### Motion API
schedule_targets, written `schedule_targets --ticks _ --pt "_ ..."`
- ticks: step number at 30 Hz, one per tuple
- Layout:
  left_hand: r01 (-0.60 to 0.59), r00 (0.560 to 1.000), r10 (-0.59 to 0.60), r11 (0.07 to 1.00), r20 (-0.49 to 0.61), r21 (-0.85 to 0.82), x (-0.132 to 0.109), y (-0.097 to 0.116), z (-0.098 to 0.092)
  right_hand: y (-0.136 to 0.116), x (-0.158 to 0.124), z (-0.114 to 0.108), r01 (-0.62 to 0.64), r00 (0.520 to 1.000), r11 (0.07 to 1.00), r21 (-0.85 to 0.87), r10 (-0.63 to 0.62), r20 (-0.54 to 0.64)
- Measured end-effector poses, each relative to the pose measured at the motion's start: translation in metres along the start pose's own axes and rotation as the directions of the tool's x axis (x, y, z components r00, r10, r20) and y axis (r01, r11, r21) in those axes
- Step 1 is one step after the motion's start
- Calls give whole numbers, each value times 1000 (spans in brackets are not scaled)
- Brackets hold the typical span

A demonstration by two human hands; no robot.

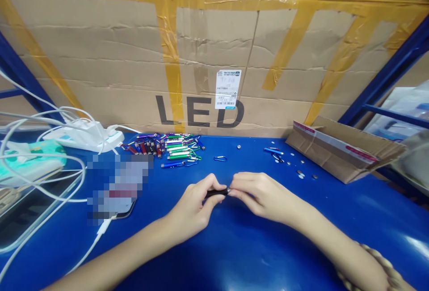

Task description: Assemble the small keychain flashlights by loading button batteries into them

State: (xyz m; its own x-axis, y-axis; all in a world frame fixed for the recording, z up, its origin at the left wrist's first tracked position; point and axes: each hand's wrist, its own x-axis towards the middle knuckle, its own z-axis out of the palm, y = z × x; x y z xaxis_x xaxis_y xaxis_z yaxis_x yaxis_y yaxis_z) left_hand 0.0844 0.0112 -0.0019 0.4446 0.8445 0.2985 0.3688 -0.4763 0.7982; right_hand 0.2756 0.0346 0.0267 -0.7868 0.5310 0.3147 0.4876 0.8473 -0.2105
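Observation:
Above the middle of the blue table, my left hand (197, 204) pinches a small black keychain flashlight (216, 192) between thumb and fingers. At its right end, near a silvery tip, the thumb and fingertips of my right hand (259, 192) are pressed together. Whether a separate small part sits between them is hidden. Beyond my hands lies a loose blue carabiner clip (220, 158). Several similar flashlights in green, blue, red and purple form a pile (179, 150) at the back, many with clips attached.
Button cells (315, 176), small white discs and a blue flashlight (273, 151) lie at the back right, beside an open cardboard box (335, 150). A phone (125, 209), white cables and a power strip (83, 134) occupy the left. A large taped carton (127, 67) stands behind.

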Motion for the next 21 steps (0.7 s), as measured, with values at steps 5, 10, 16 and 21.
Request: schedule_targets --ticks 5,10,16,21 --pt "-161 987 163 972 4 173 -3 -7 1 -2 1 6 -58 998 979 198 58 5" --pt "-323 934 358 858 -12 400 -4 -10 0 -10 4 13 -363 925 628 688 330 188" --pt "-420 876 481 742 21 522 -3 -8 -4 -10 7 16 -503 809 -183 845 244 535" --pt "-250 958 283 905 -48 343 -2 -11 3 -7 9 14 -520 780 -158 839 313 542"
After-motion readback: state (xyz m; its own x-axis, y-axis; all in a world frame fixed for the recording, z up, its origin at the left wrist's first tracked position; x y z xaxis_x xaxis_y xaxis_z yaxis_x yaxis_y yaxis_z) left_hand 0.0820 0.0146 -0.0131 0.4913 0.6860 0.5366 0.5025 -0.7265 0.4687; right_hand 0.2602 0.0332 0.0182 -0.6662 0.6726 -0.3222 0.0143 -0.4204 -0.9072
